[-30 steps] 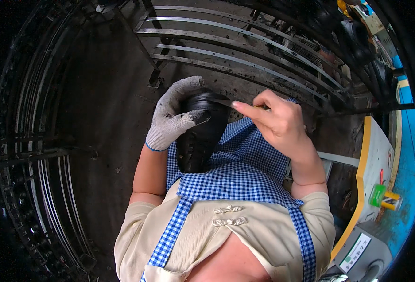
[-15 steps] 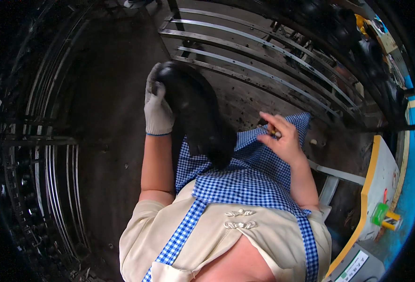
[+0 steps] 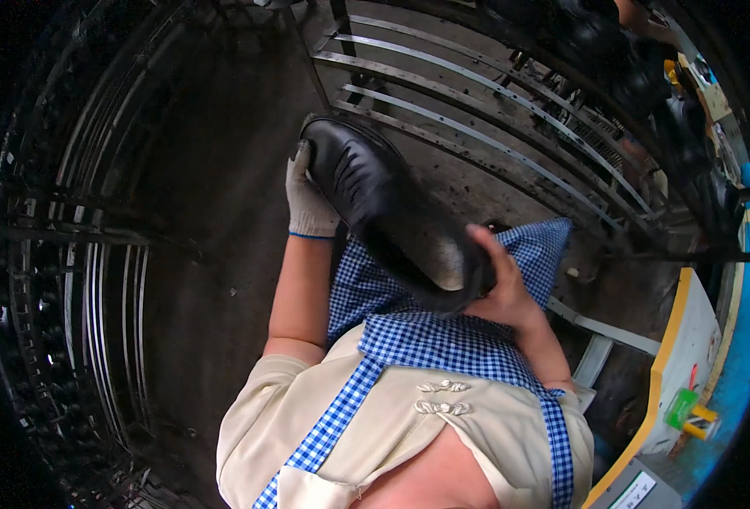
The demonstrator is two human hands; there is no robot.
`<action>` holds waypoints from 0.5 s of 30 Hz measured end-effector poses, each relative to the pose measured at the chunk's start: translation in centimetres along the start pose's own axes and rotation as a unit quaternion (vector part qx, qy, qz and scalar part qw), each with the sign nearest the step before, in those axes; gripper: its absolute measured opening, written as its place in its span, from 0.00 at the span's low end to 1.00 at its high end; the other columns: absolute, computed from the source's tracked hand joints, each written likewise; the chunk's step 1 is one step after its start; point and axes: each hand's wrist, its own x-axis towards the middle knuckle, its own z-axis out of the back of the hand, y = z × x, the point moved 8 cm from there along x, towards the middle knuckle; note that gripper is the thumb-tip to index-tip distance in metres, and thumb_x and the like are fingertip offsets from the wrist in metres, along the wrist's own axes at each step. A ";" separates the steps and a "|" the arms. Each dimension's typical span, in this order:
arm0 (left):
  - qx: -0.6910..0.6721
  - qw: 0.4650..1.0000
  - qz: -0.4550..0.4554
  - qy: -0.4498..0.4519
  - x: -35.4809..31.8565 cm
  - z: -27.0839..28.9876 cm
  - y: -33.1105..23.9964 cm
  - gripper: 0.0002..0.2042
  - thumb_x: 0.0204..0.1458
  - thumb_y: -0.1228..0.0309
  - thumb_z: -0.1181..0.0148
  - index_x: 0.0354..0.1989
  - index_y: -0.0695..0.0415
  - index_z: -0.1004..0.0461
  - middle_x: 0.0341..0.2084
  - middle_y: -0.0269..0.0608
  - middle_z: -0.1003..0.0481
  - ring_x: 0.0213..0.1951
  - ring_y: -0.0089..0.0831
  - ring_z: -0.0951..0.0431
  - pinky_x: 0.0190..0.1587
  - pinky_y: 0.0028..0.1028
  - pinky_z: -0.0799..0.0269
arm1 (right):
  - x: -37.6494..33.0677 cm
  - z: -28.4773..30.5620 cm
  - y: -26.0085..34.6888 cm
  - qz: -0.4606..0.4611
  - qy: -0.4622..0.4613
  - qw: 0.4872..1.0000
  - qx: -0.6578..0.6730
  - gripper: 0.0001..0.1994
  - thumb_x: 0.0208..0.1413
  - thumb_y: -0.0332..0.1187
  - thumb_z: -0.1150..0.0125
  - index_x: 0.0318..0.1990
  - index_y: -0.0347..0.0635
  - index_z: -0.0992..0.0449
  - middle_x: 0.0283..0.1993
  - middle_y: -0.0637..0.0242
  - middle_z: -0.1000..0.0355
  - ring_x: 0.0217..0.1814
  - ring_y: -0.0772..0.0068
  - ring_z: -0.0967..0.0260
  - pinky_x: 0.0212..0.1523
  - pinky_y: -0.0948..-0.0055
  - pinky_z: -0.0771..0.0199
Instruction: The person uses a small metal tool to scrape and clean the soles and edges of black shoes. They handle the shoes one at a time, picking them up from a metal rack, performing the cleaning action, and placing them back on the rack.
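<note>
A black leather lace-up shoe point(image 3: 366, 182) is held in front of my lap, its toe up and to the left and its pale-lined opening facing me. My left hand point(image 3: 308, 199), in a whitish knit glove with a blue cuff edge, is closed around the toe end from the left; its fingertips are hidden behind the shoe. My bare right hand point(image 3: 506, 288) is against the heel, one finger along the outer side and the others partly out of sight beneath it. The finger near the heel is slightly blurred.
A metal rack with pale rails point(image 3: 494, 127) stands ahead, with dark shoes at upper right. More racks point(image 3: 95, 322) line the left. A white panel with yellow edging point(image 3: 672, 339) is on my right, beside a green and yellow container point(image 3: 691, 414). My blue checked apron point(image 3: 443, 343) covers my lap.
The shoe has turned so its laced upper and opening show. My right hand has come from apart to the heel. My left hand still holds the toe end, slightly farther right.
</note>
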 end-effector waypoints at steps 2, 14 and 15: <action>0.027 0.998 -0.014 0.049 -0.1 -0.4 -0.4 0.22 0.62 0.59 0.48 0.59 0.58 0.35 0.52 0.45 0.28 0.53 0.39 0.26 0.55 0.39 0.27 | -2.4 0.0 -4.2 -0.142 -0.031 0.961 0.235 0.42 0.42 0.39 0.24 0.65 0.40 0.41 0.47 0.62 0.26 0.29 0.73 0.26 0.23 0.78 0.26; 0.063 0.992 0.059 -0.096 -1.0 1.0 0.7 0.17 0.61 0.57 0.46 0.51 0.55 0.30 0.41 0.37 0.23 0.42 0.30 0.22 0.44 0.30 0.24 | -4.1 -1.0 -8.9 -0.363 -0.123 0.712 0.588 0.21 0.50 0.41 0.30 0.48 0.42 0.28 0.39 0.69 0.26 0.15 0.87 0.45 0.14 0.88 0.46; 0.052 0.993 0.063 -0.089 -1.2 0.7 0.8 0.17 0.61 0.57 0.46 0.51 0.55 0.30 0.42 0.37 0.23 0.43 0.30 0.22 0.43 0.29 0.24 | -4.1 -1.0 -8.9 -0.370 -0.132 0.706 0.589 0.21 0.50 0.42 0.30 0.48 0.42 0.28 0.40 0.68 0.26 0.15 0.88 0.45 0.14 0.89 0.45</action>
